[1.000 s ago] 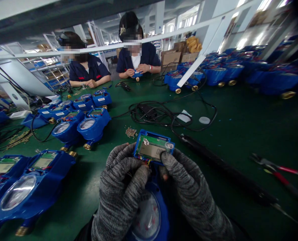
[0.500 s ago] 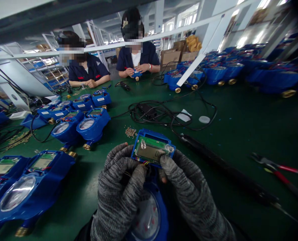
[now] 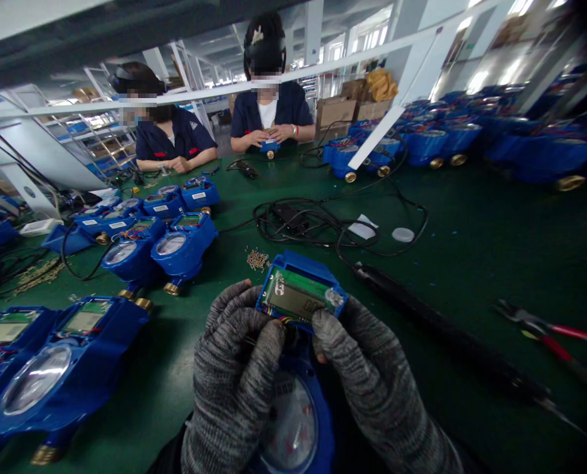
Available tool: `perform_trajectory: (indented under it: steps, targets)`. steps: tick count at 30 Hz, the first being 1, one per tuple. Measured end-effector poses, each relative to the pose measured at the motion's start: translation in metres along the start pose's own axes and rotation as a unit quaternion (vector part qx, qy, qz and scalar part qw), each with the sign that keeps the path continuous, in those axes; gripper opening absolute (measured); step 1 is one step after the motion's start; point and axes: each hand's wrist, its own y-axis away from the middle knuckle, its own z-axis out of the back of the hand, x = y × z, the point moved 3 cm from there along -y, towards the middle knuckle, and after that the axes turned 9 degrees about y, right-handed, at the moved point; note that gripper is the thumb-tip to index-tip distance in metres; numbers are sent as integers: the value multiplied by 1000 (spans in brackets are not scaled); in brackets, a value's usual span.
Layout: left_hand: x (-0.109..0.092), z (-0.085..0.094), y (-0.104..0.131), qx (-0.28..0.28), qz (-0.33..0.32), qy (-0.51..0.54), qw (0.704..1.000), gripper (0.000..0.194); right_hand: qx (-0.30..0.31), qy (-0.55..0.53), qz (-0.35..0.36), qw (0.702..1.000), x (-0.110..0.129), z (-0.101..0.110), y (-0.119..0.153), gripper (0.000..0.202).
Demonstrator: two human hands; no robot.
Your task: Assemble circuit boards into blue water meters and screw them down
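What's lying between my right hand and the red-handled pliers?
The black corded screwdriver lies between your right hand and the pliers, in the head view.

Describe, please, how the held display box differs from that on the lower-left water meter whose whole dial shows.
The held display box is gripped by the left hand and right hand; the lower-left display box sits on its water meter.
Dark digits show on the held display box; none are legible on the lower-left display box.
Both have blue housings, green circuit boards and grey screens.
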Motion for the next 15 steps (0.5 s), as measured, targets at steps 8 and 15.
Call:
perform_trajectory:
  steps: [8, 15]
  targets:
    - [5, -1, 5, 10, 54, 27, 998, 21, 38, 4, -29, 999, -15, 3, 2, 35]
    - [9, 1, 6, 11, 114, 80, 990, 24, 16, 35, -2, 999, -9, 3, 1, 36]
